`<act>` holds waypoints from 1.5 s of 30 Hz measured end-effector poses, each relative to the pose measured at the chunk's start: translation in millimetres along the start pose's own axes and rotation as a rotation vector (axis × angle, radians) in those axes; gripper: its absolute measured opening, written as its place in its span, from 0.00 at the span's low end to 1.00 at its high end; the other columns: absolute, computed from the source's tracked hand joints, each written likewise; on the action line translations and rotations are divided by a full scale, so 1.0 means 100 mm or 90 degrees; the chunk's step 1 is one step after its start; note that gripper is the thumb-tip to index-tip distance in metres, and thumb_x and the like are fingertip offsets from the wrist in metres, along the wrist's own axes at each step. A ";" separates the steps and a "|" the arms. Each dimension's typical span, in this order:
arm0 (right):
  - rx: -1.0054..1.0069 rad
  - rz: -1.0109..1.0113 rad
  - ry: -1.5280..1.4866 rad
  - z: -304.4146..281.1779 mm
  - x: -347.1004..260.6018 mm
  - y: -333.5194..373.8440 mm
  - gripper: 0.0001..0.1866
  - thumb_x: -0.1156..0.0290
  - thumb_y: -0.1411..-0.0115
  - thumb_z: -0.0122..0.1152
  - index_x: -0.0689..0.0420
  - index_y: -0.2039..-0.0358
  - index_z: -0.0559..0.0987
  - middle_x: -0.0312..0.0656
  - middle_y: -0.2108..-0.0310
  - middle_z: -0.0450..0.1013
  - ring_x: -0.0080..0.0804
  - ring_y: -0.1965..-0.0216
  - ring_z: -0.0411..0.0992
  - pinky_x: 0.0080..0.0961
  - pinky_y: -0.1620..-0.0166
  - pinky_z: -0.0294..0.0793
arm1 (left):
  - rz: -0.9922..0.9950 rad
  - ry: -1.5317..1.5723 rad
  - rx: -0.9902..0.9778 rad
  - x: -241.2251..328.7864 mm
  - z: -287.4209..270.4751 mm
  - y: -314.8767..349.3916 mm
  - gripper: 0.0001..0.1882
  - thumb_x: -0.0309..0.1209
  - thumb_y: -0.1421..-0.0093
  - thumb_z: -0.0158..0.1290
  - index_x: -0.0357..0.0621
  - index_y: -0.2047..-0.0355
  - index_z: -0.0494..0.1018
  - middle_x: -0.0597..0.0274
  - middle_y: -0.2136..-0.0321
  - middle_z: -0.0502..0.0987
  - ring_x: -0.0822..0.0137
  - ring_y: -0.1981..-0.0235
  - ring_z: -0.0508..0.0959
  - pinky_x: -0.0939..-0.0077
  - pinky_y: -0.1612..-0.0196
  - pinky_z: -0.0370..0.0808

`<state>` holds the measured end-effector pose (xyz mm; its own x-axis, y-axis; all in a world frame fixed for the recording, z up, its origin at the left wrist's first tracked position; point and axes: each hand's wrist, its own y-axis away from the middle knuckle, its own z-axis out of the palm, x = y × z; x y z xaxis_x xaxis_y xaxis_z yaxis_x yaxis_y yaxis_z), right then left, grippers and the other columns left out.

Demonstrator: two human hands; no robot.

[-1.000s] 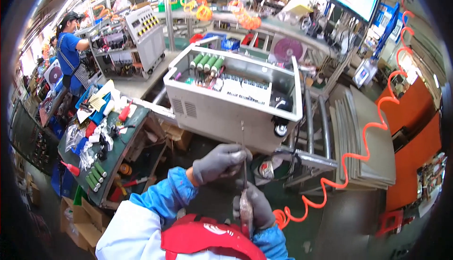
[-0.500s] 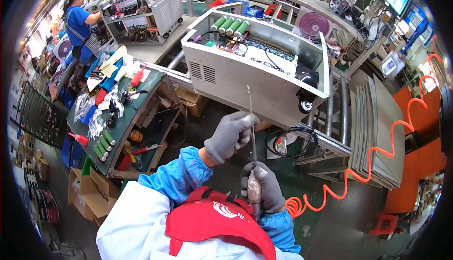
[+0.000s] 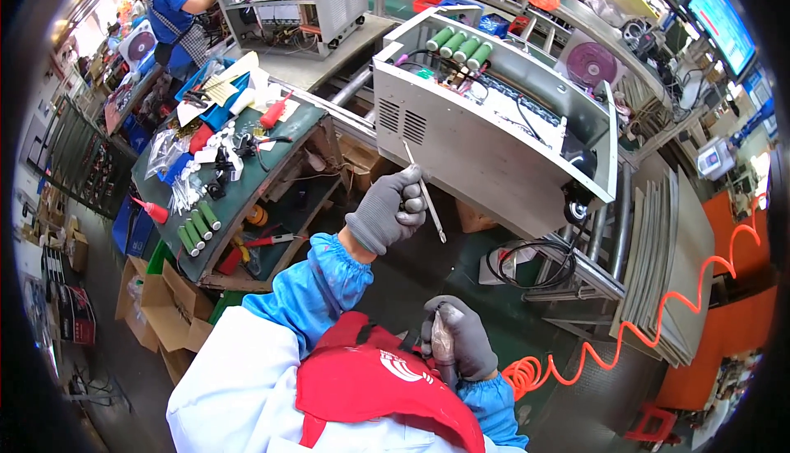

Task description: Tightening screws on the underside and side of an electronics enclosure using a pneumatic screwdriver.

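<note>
In a grey glove, my left hand (image 3: 385, 213) is closed round a long thin metal screwdriver bit (image 3: 435, 221), held tilted with both ends sticking out of the fist. Lower down, close to the red apron, my right hand (image 3: 471, 339), also gloved in grey, grips an air screwdriver (image 3: 443, 343) pointing upward. The bit is apart from the tool's nose. Beyond my hands stands a light-grey metal machine housing (image 3: 485, 153), open at the top, with green cylindrical parts (image 3: 461, 48), wiring and a circuit board inside.
A green-topped bench (image 3: 284, 136) at the left carries loose parts, red bottles and green cylinders. An orange coiled air hose (image 3: 580, 368) runs off to the right. Black cable (image 3: 535, 265) lies coiled below the housing. Flat panels (image 3: 671, 264) lean at right. Another person (image 3: 174, 17) works far left.
The bit has come away from the air screwdriver, and my left hand has carried it left, tilting it. My right hand stays low with the tool. The whole view has shifted.
</note>
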<state>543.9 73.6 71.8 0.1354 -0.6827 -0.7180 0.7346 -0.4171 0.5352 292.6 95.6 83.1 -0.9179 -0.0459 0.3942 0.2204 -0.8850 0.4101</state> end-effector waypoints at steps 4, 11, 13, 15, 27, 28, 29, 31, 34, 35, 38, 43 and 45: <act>-0.011 0.008 0.010 0.19 0.02 -0.18 0.16 0.64 0.37 0.45 0.62 0.57 0.72 0.45 0.76 0.70 0.32 0.79 0.70 0.27 0.74 0.73 | -0.072 0.121 -0.011 0.23 -0.19 -0.05 0.09 0.36 0.32 0.46 0.44 0.65 0.68 0.77 0.85 0.55 0.81 0.87 0.55 0.90 0.91 0.52; -0.021 0.016 0.037 0.71 -0.01 -0.59 0.16 0.64 0.37 0.45 0.62 0.57 0.72 0.45 0.76 0.71 0.34 0.79 0.70 0.29 0.74 0.73 | -0.118 0.201 -0.039 0.80 -0.61 -0.10 0.09 0.37 0.31 0.45 0.46 0.66 0.68 0.78 0.85 0.53 0.82 0.87 0.53 0.89 0.91 0.49; -0.024 0.012 0.041 0.86 -0.02 -0.72 0.16 0.63 0.37 0.45 0.62 0.57 0.72 0.45 0.76 0.71 0.34 0.79 0.70 0.29 0.74 0.73 | -0.122 0.207 -0.046 1.01 -0.69 -0.08 0.09 0.37 0.31 0.45 0.47 0.66 0.68 0.78 0.85 0.53 0.82 0.87 0.53 0.89 0.91 0.49; 0.014 0.013 0.034 0.97 0.00 -0.83 0.16 0.62 0.38 0.47 0.61 0.56 0.72 0.44 0.76 0.71 0.34 0.79 0.70 0.29 0.74 0.72 | -0.132 0.207 -0.063 1.20 -0.74 -0.09 0.09 0.38 0.31 0.45 0.47 0.66 0.68 0.78 0.85 0.53 0.82 0.87 0.53 0.89 0.91 0.49; 0.144 -0.017 -0.025 1.12 -0.44 -1.36 0.17 0.60 0.35 0.44 0.58 0.54 0.71 0.42 0.76 0.71 0.31 0.79 0.71 0.29 0.75 0.74 | -0.312 -0.040 0.034 1.92 -2.04 -0.37 0.09 0.37 0.33 0.46 0.44 0.63 0.67 0.75 0.83 0.57 0.79 0.83 0.57 0.89 0.86 0.55; 0.151 -0.044 -0.034 1.08 -0.55 -1.41 0.17 0.59 0.35 0.45 0.57 0.55 0.71 0.41 0.76 0.71 0.31 0.80 0.71 0.30 0.75 0.74 | -0.288 -0.099 0.037 2.03 -1.97 -0.48 0.10 0.37 0.33 0.47 0.44 0.64 0.68 0.75 0.83 0.57 0.79 0.83 0.58 0.89 0.86 0.54; 0.153 -0.067 -0.039 1.03 -0.67 -1.46 0.17 0.59 0.36 0.46 0.57 0.55 0.72 0.41 0.76 0.71 0.32 0.80 0.71 0.30 0.76 0.73 | -0.259 -0.154 0.045 2.16 -1.87 -0.61 0.10 0.38 0.34 0.47 0.44 0.65 0.68 0.75 0.83 0.57 0.80 0.83 0.58 0.89 0.86 0.54; 0.194 -0.132 -0.020 0.96 -0.96 -1.56 0.18 0.56 0.38 0.48 0.57 0.57 0.72 0.43 0.79 0.70 0.33 0.81 0.70 0.30 0.78 0.73 | -0.118 -0.322 0.012 2.42 -1.57 -0.83 0.10 0.37 0.34 0.45 0.46 0.68 0.69 0.76 0.83 0.60 0.81 0.84 0.60 0.88 0.86 0.53; 0.185 -0.260 -0.022 0.76 -1.38 -1.75 0.19 0.56 0.38 0.50 0.59 0.56 0.72 0.44 0.78 0.71 0.33 0.81 0.71 0.29 0.78 0.74 | 0.014 -0.449 0.024 2.61 -1.40 -1.09 0.12 0.38 0.34 0.46 0.44 0.67 0.73 0.74 0.83 0.64 0.80 0.84 0.62 0.85 0.85 0.55; 0.185 -0.294 -0.052 0.72 -1.51 -1.82 0.20 0.55 0.39 0.50 0.59 0.57 0.71 0.44 0.80 0.70 0.33 0.82 0.71 0.29 0.79 0.73 | 0.029 -0.444 0.032 2.61 -1.45 -1.17 0.12 0.38 0.34 0.46 0.44 0.67 0.73 0.74 0.83 0.64 0.80 0.84 0.62 0.85 0.85 0.55; 0.228 -0.359 -0.036 0.71 -1.95 -1.97 0.21 0.53 0.38 0.49 0.59 0.57 0.70 0.44 0.82 0.68 0.34 0.84 0.69 0.29 0.81 0.71 | -0.022 -0.592 0.132 2.63 -1.51 -1.38 0.12 0.38 0.35 0.48 0.45 0.68 0.75 0.73 0.83 0.65 0.79 0.85 0.63 0.83 0.84 0.57; 0.325 -0.317 -0.049 0.58 -2.33 -2.22 0.21 0.51 0.37 0.48 0.56 0.56 0.70 0.41 0.82 0.68 0.33 0.86 0.67 0.30 0.83 0.70 | -0.058 -0.631 0.118 2.82 -1.48 -2.15 0.12 0.37 0.36 0.49 0.47 0.76 0.72 0.73 0.85 0.64 0.79 0.86 0.61 0.81 0.85 0.56; 0.344 -0.334 -0.007 0.79 -2.42 -2.18 0.27 0.46 0.39 0.54 0.58 0.53 0.72 0.40 0.81 0.68 0.27 0.86 0.65 0.20 0.85 0.64 | -0.028 -0.704 0.060 2.95 -1.60 -2.72 0.13 0.40 0.38 0.51 0.47 0.75 0.74 0.71 0.84 0.67 0.76 0.85 0.64 0.78 0.83 0.60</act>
<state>298.1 282.8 164.2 -0.1511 -0.3188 -0.9357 0.2718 -0.9235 0.2707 -91.2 248.6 -44.1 -0.1358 0.4644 0.8751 0.2629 -0.8348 0.4838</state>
